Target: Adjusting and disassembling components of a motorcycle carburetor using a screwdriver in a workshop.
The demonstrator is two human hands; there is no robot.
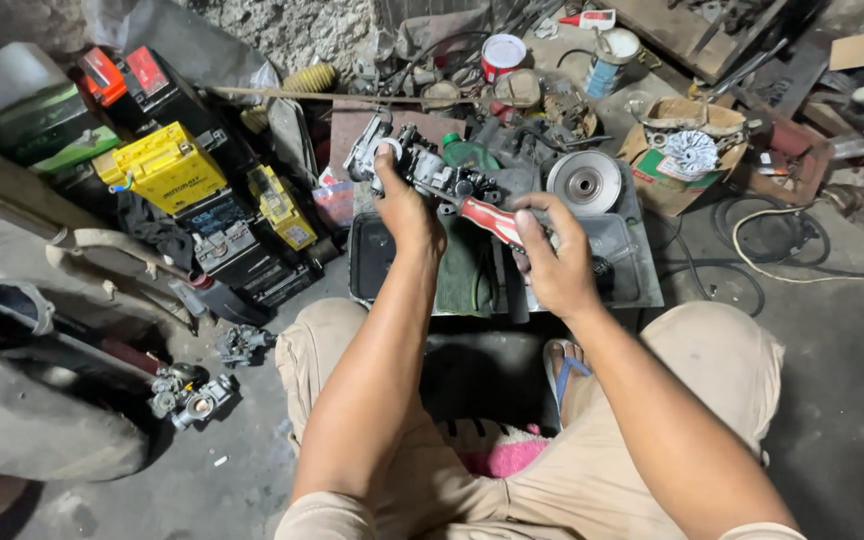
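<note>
My left hand (407, 210) grips a grey metal carburettor (422, 165) and holds it up over a dark metal tray (642, 290) on the floor. My right hand (552, 255) is closed around the red and white handle of a screwdriver (487, 218). The screwdriver's tip points left into the carburettor body, just above my left thumb. A green cloth (467, 270) lies in the tray below both hands. My knees in tan trousers frame the bottom of the view.
Yellow and black batteries (167, 165) are stacked at the left. A round metal pulley (584, 182) rests on the tray's far edge. A cardboard box (687, 150) with parts, cans (502, 55) and cables lie behind. Another carburettor (192, 395) lies at lower left.
</note>
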